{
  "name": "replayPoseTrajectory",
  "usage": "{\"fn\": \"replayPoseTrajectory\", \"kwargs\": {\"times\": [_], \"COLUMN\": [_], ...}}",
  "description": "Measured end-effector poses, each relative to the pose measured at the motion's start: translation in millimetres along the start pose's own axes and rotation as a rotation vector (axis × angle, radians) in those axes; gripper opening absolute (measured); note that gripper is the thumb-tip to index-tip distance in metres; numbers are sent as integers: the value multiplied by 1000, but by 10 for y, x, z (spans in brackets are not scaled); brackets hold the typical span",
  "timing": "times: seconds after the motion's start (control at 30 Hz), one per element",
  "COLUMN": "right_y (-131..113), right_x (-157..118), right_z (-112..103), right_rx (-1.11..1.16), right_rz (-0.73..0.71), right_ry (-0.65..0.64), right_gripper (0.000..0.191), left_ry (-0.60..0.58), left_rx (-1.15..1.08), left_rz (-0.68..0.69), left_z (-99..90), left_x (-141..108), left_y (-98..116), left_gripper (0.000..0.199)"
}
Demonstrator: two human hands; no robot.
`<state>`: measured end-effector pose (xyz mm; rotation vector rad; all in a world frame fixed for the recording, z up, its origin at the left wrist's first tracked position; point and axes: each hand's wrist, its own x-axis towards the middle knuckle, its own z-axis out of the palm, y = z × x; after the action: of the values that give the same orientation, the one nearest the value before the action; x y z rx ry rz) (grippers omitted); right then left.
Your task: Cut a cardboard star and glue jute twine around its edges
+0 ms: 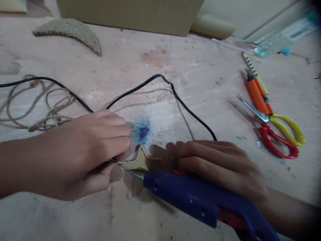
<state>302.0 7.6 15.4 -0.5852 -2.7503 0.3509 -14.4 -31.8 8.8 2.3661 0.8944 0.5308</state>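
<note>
A small cardboard star [140, 163] lies on the table, with twine along its upper edge. My left hand [92, 150] is closed at the star's left point, pinching the twine there; its fingertips are partly hidden. A blue glue gun [185, 195] lies across the lower right, its metal nozzle close against the star's left side. Curled along the far side of the gun is my right hand [220, 164], which grips it; the thumb is out of sight. Loose twine [50, 117] trails in loops behind my left hand.
A black cord [140, 87] runs across the table behind both hands. Scissors [265, 120], an orange cutter [257, 95] and a dotted pencil [253, 70] lie at right. At the back are a twine-covered crescent [70, 31], a cardboard box [130, 15] and a clear bottle [278, 42].
</note>
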Motion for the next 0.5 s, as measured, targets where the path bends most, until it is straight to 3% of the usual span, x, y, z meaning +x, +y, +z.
{"fn": "replayPoseTrajectory", "kwargs": {"times": [0.27,0.4,0.5], "right_y": [24,30,35], "right_x": [-21,-56,-71], "right_z": [-6,33,-3], "right_rx": [57,62,-5], "right_rz": [-43,-72,-32], "right_ry": [7,45,-13], "right_gripper": [17,27,39], "left_ry": [0,3,1], "left_rx": [24,20,21], "left_rz": [-4,-6,-3], "left_z": [26,52,65], "left_x": [-8,-53,-77], "left_y": [-19,-39,-47], "left_gripper": [23,21,21]}}
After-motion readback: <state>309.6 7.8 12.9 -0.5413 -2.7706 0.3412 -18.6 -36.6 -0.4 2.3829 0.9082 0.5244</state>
